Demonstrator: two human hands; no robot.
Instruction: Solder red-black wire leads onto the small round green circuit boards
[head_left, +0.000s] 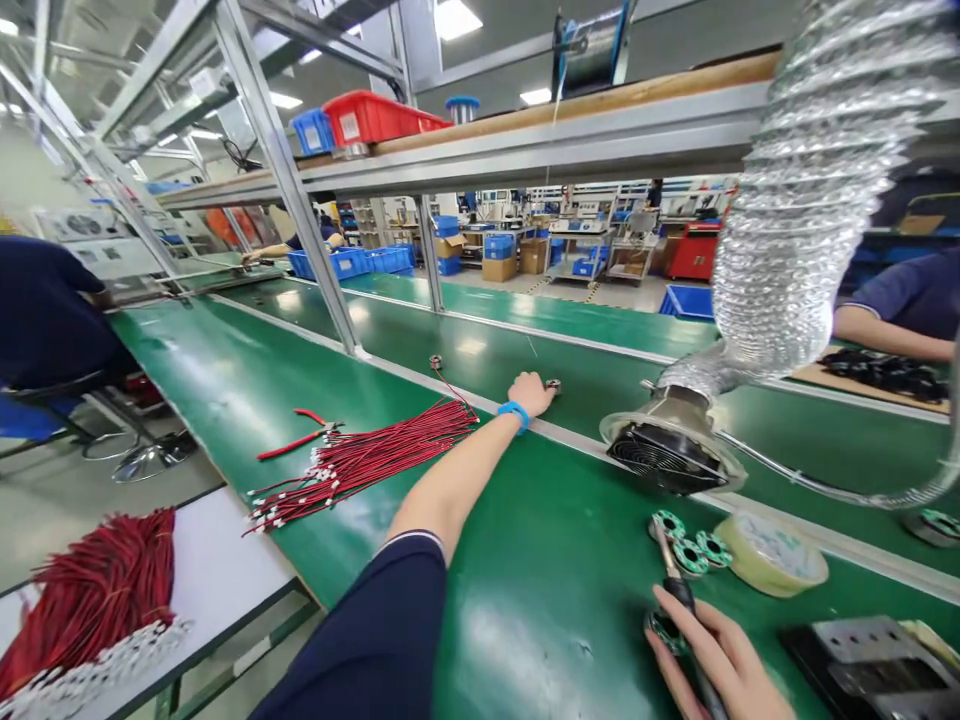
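My left hand (529,392), with a blue wristband (514,412), reaches out over the dark green belt. Its fingers are curled, and a small round part (553,386) shows at the fingertips. At the lower right, my right hand (724,655) grips a soldering iron (681,590) with its metal tip pointing away from me. A ring-shaped green circuit board (666,632) is also between those fingers. Several similar ring boards (690,555) lie just beyond the iron's tip, beside a roll of tape (776,553).
Red wires (397,450) with white connectors and red-handled pliers (307,435) lie left. One wired round part (436,362) sits on the belt. A fume-extractor fan (671,440) hangs from a silver duct (795,200). Another wire bundle (105,590) occupies a side table. Co-workers sit on both sides.
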